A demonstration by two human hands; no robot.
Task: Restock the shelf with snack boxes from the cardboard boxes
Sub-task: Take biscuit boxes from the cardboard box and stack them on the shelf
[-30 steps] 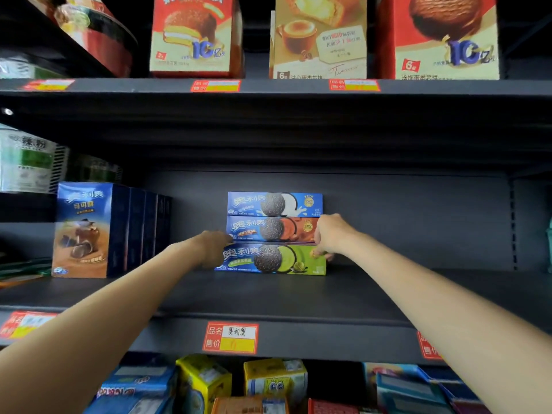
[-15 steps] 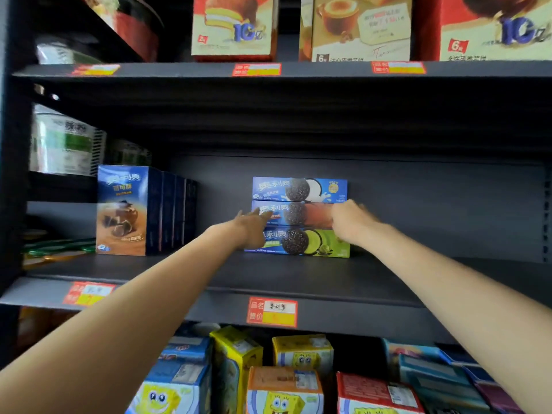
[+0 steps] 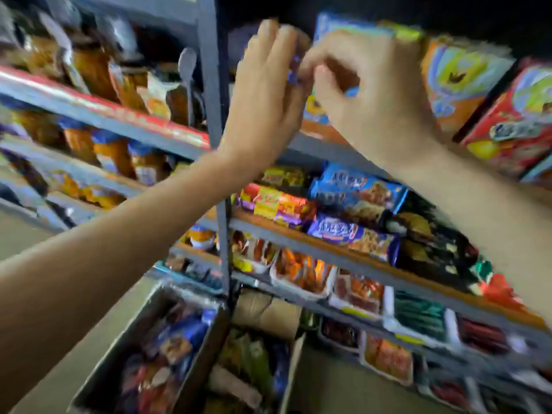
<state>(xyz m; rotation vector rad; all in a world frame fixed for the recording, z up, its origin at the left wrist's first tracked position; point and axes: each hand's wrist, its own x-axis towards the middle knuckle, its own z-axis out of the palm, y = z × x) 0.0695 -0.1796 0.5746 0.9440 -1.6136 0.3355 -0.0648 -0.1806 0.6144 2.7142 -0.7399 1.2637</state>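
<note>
Head view, tilted and motion-blurred. Both forearms reach up toward the upper shelf (image 3: pixel 325 130) of a grey metal rack. The left hand (image 3: pixel 265 94) is raised with its fingers (image 3: pixel 277 34) straight and close together, palm turned toward the right hand; whether they touch a package cannot be told through the blur. The right hand (image 3: pixel 367 94) sits just beside it, fingers curled downward with thumb and forefinger drawn toward each other; a small blue patch shows at their tips, but whether anything is pinched cannot be told. Behind and partly hidden by both hands stands a blue snack box (image 3: pixel 352 25) on the upper shelf, next to an orange box (image 3: pixel 460 85) and a red box (image 3: pixel 513 121) on the same level. The shelf below carries flat blue wrapped packets (image 3: pixel 355 186) stacked beside yellow-and-red ones (image 3: pixel 277 204). Lower tiers hold white trays of reddish items (image 3: pixel 301 273). A vertical grey upright (image 3: pixel 215 85) divides this bay from the bay to the left, which is filled with orange bagged goods (image 3: pixel 98 73). On the floor below, open cardboard boxes (image 3: pixel 167 348) hold mixed snack packages.
</note>
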